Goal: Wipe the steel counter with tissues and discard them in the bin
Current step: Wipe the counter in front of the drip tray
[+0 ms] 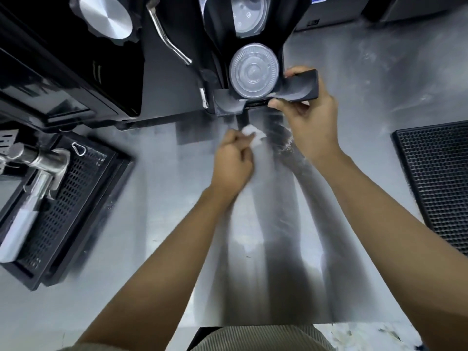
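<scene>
The steel counter (162, 224) filled most of the frame, dull grey with pale streaks and a few crumbs to the right of centre. Just above the middle of the frame the left hand (233, 160) was curled into a loose fist, pinching a small crumpled white tissue (253, 136) at its fingertips; the tissue sat low over the counter, right in front of the black lid holder (300, 86). Whether the tissue touched the steel could not be told. The right hand (312, 120), a little higher and to the right, gripped the right end of that holder, fingers wrapped over its far edge and thumb under its near edge. A clear lid (254, 70) lay in the holder's round slot at upper centre. In the upper left stood a black machine (63, 79) with a bent metal tube (167, 39) hanging beside it. At the left edge a perforated tray (76, 198) lay on the counter with a metal handle (38, 173) over it. A black mat (435, 178) lay at the right edge, well apart from both hands.
</scene>
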Available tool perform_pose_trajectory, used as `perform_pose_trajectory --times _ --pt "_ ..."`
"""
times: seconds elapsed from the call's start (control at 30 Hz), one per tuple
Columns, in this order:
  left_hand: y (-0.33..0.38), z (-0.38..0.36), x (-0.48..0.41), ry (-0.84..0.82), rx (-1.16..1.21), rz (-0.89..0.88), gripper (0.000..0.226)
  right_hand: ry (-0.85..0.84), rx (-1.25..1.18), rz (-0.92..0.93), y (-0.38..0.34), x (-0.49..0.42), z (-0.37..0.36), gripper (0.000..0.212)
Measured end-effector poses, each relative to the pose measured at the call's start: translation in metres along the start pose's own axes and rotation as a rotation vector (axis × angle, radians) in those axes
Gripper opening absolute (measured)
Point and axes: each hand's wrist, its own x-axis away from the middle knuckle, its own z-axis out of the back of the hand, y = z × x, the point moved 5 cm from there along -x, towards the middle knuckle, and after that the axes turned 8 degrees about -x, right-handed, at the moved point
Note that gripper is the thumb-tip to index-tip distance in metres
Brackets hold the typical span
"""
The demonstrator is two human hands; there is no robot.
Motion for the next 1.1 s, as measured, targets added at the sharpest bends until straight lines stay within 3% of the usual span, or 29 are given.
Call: perform_pose_trajectory --times 0.1,0.2,0.3,0.4,0.53,0.6,0.67,0.8,0.9,1.0,1.07,1.1 --pt "0.030 -0.013 0.017 -0.158 0.097 -0.159 0.034 -0.020 0.018 -0.035 -0.002 0.000 0.003 0.042" --pt "0.001 0.012 0.013 -0.056 0.222 0.082 0.030 -0.075 0.048 -0.125 -0.002 0.004 0.010 0.053" --pt "-0.040 0.039 0.011 0.069 0.077 0.245 0.032 -0.078 0.128 -0.155 -0.004 0.016 0.023 0.055" --pt "-0.029 0.029 0.025 0.033 -0.021 0.109 0.038 -0.005 0.128 -0.157 -0.009 0.032 0.035 0.053" --pt "0.018 -0.002 0.062 -0.150 0.125 -0.111 0.039 0.074 0.060 -0.172 -0.017 0.062 0.039 0.045" --pt "0.013 0.005 0.063 -0.171 0.249 -0.037 0.034 0.096 0.026 -0.185 -0.020 0.080 0.040 0.042" --pt "-0.015 0.028 0.058 -0.051 0.272 0.132 0.028 0.110 0.016 -0.202 -0.021 0.100 0.043 0.039" --pt "-0.071 0.067 0.061 0.088 0.060 0.337 0.027 0.139 0.007 -0.257 -0.021 0.136 0.047 0.034" --pt "-0.052 0.054 0.076 0.072 -0.041 0.178 0.037 0.163 -0.009 -0.290 -0.022 0.151 0.045 0.032" --pt "-0.007 0.025 0.100 -0.058 0.040 -0.017 0.041 0.153 0.009 -0.283 -0.027 0.157 0.042 0.032" --pt "0.008 0.019 0.109 -0.149 0.153 -0.009 0.035 0.131 0.007 -0.288 -0.030 0.160 0.041 0.032" --pt "0.004 0.024 0.110 -0.151 0.242 0.078 0.032 0.121 0.006 -0.289 -0.032 0.161 0.040 0.032"
